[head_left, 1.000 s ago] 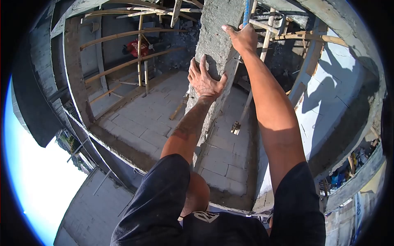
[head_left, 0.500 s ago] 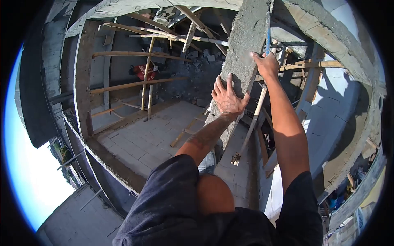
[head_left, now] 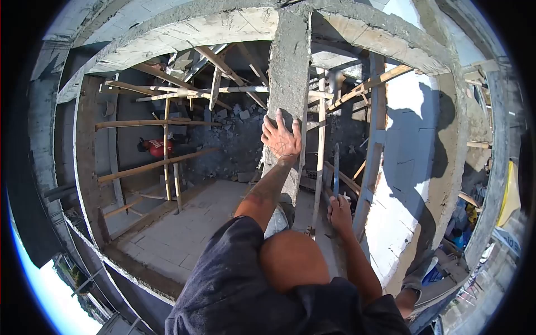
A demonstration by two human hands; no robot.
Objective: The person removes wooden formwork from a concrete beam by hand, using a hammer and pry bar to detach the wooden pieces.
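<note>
My left hand (head_left: 282,138) lies on the rough top of a narrow concrete beam (head_left: 290,67), fingers spread. Below and to the right of the beam, my right hand (head_left: 339,213) is closed round the lower end of a long, thin tool with a blue part and a grey tip (head_left: 336,167). The tool points away from me, apart from the beam's side; its exact kind I cannot make out. My knee (head_left: 293,259) shows beneath me, and the near end of the beam runs down beside my leg.
Bamboo poles (head_left: 159,163) and wooden props cross the space below. A person in a red shirt (head_left: 156,148) is down there at the left, near rubble (head_left: 231,120). A sunlit white block wall (head_left: 405,162) stands to the right, and a concrete cross beam (head_left: 223,25) spans ahead.
My right hand has drawn back toward me with the tool, away from the beam's right edge. My left hand remains on the beam. The view has swung right.
</note>
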